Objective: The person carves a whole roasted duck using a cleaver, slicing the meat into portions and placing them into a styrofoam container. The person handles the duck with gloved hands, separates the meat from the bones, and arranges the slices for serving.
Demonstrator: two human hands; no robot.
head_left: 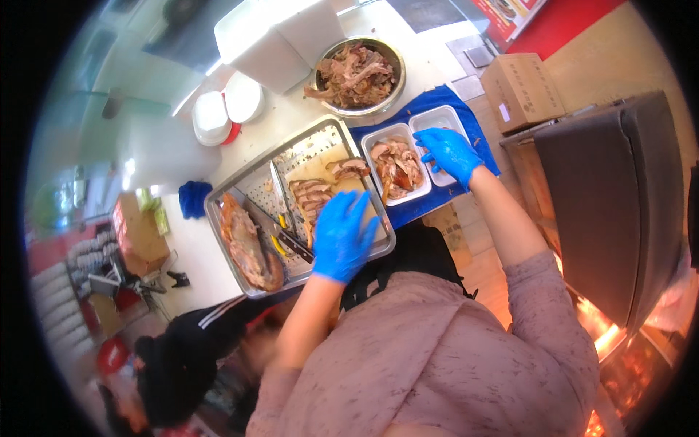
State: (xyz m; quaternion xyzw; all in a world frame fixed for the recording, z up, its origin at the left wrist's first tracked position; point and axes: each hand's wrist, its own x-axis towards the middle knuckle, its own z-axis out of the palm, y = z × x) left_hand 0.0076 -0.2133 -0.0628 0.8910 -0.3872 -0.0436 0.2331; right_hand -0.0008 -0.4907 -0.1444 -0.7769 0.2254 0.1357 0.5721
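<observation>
My left hand, in a blue glove, is over the near edge of the cutting board, beside sliced roasted meat. Its fingers are apart; nothing shows in them. In a matching glove, my right hand reaches over a white plastic container, covering most of its contents. Its fingers are apart and curved, with the palm hidden. Another white container beside it holds cut meat. A few slices lie at the board's right. Board and slices sit in a perforated metal tray.
The tray also holds a larger roasted meat piece, a knife and yellow-handled scissors. Behind is a metal bowl of bones and meat scraps. A blue cloth lies under the containers. A person in black is at left.
</observation>
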